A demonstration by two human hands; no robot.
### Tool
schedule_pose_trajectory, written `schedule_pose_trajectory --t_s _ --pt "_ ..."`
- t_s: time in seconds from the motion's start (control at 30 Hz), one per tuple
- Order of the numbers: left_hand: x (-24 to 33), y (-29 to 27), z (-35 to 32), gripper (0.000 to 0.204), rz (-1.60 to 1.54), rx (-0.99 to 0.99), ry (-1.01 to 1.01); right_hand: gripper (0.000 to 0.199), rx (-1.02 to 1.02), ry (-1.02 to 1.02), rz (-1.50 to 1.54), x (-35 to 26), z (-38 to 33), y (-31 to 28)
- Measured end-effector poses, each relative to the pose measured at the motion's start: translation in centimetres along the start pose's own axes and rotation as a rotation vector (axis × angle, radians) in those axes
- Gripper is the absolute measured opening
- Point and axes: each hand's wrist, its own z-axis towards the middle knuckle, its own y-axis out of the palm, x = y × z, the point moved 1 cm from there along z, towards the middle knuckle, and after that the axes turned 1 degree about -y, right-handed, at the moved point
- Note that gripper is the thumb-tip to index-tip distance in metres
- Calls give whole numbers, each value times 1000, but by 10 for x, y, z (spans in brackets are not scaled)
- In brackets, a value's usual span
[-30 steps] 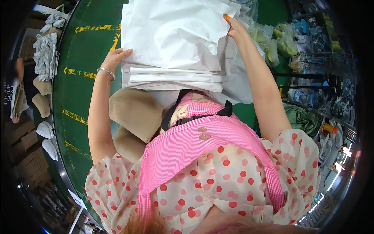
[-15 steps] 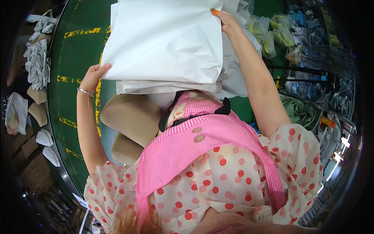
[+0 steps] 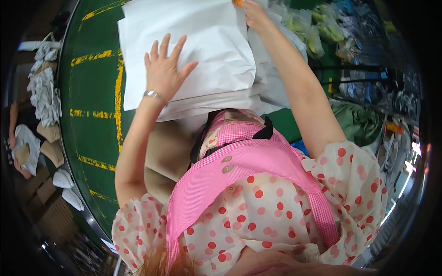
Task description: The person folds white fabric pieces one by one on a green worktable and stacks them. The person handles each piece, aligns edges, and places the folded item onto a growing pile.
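A white sheet-like piece (image 3: 216, 60), perhaps a flat bag, lies on a pile of similar folded white pieces (image 3: 212, 105) in front of me. My left hand (image 3: 166, 73), with a silver band at its wrist, is spread over the sheet's left part, fingers apart and holding nothing. Whether the palm presses on it is hard to make out. At the sheet's far right corner, my right hand (image 3: 255, 16) is closed on the edge, partly cut off by the top of the view. Something orange (image 3: 238, 2) covers a fingertip there.
Tan curved forms (image 3: 168, 152) sit below the pile by my left forearm. Beyond the green floor (image 3: 92, 138) with yellow lines, a left-hand bench holds grey cloths (image 3: 45, 99); another person's arm (image 3: 14, 124) shows there. Bagged green items (image 3: 317, 37) and a rack stand right.
My left hand has let go of the sheet's near left corner and moved right and away, opening over its surface. The right hand has shifted slightly left and up in view.
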Motion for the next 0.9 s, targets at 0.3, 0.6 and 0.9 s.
schedule_pose_trajectory --t_s 0.3,0.6,0.9 --pt "20 110 8 69 254 -263 59 26 273 -96 -314 1 -40 -64" --pt "-30 134 24 69 210 -121 196 25 77 181 -593 22 -158 -180" --pt "-30 85 33 64 185 -294 53 22 355 510 -648 99 -241 -350"
